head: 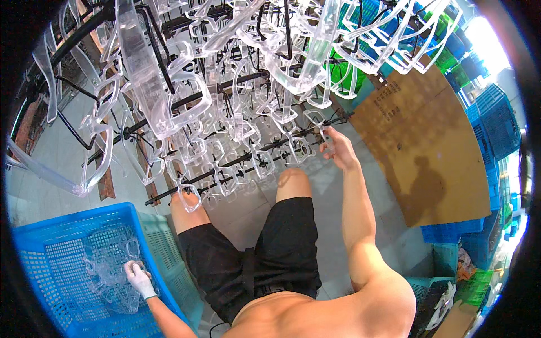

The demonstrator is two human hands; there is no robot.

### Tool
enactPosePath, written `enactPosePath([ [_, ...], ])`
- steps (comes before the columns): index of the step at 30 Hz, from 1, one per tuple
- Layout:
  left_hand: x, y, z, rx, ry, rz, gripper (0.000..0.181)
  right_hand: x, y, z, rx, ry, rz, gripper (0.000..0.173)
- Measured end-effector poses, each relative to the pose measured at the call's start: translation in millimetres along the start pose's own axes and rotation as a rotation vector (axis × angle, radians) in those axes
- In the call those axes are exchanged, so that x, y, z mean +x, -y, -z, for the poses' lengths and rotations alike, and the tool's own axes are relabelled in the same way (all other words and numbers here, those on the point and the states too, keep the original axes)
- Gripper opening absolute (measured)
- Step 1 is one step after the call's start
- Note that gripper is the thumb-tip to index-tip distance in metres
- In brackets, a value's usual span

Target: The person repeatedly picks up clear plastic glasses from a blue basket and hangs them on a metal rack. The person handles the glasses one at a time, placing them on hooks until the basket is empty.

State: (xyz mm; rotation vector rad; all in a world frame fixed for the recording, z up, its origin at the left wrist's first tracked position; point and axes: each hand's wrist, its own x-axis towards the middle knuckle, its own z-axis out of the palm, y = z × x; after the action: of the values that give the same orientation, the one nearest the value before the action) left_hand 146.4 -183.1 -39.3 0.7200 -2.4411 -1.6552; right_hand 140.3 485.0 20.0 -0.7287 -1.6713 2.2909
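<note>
Several clear plastic eyeglass frames [194, 97] hang from black hooks on the dark bars of a rack [236, 162] before me. My right hand [340, 148], bare, is raised at the rack's right end, its fingers on a clear eyeglass frame [315, 118] hanging there; how firmly they hold it does not show. My left hand [139, 279], in a white glove, is over a blue plastic basket [141, 236] at the lower left. Its fingers are curled by a clear frame [132, 247], and a heap of clear frames [107, 274] lies beneath.
A pale green basket [162, 236] stands against the blue one. At the right a large brown cardboard sheet [427, 148] lies across crates. Blue crates [496, 122] are stacked along the far right, with a green crate [475, 287] lower down. My knees are under the rack's near edge.
</note>
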Motion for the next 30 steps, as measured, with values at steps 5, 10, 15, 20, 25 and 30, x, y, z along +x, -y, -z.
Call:
enactPosePath([
  [5,5.7,34.1,-13.3,0.061,-0.033,-0.197,0.013,6.5,-9.0,7.6,0.067,-0.010,0.043,0.032],
  [10,4.9,43.0,-17.3,-0.090,-0.103,-0.138,0.015,-3.1,-17.6,18.2,0.218,0.040,-0.017,0.030],
  [15,8.9,46.7,-16.4,-0.033,-0.127,-0.113,0.015,5.2,-8.6,4.5,0.121,0.018,0.044,0.028],
  [20,6.2,45.9,-15.5,-0.032,-0.176,-0.109,0.013,11.6,13.3,-5.6,-0.046,-0.047,-0.070,0.029],
  [25,1.2,37.4,-20.5,-0.093,-0.157,-0.052,0.013,-2.5,2.6,3.5,0.111,-0.001,-0.057,0.030],
  [30,9.8,53.6,-13.5,-0.107,-0.166,-0.091,0.014,12.7,-10.2,3.5,0.046,0.001,0.050,0.028],
])
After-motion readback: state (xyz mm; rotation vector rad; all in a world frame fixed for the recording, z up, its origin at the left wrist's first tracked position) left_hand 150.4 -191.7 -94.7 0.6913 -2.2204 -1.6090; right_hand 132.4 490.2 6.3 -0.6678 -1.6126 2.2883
